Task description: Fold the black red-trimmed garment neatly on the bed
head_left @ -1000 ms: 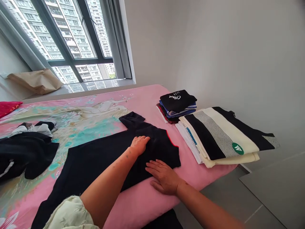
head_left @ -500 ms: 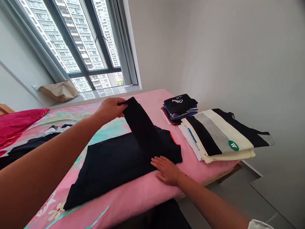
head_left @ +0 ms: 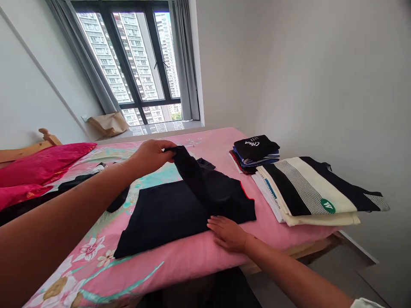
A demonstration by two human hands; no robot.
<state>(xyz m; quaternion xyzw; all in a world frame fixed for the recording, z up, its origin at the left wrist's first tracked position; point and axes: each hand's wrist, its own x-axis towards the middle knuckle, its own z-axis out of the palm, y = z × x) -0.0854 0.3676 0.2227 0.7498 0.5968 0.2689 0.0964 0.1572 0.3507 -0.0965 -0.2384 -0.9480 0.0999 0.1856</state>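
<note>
A black long-sleeved shirt (head_left: 163, 216) with a red line along its neckline lies partly folded near the front edge of the bed. My left hand (head_left: 156, 156) is closed on the end of one sleeve (head_left: 192, 175), which it lifts above the shirt's body in a slack curve. The fingertips of my right hand (head_left: 228, 234) rest on the shirt's near edge, fingers stretched out, the palm over the pink sheet. Behind the raised sleeve, a bit of dark cloth (head_left: 206, 163) sticks out on the far side.
To the right stand a small stack topped by a black shirt with white lettering (head_left: 256, 147) and a larger stack topped by a cream, black-striped garment (head_left: 308, 184). Dark clothes (head_left: 73, 183) and magenta pillows (head_left: 48, 160) lie left on the bed (head_left: 189, 261). A paper bag (head_left: 109, 124) sits by the window.
The view has tilted up and turned left. The raised sleeve has gone from nearly straight to a slacker bend. My right hand keeps its place at the shirt's near edge.
</note>
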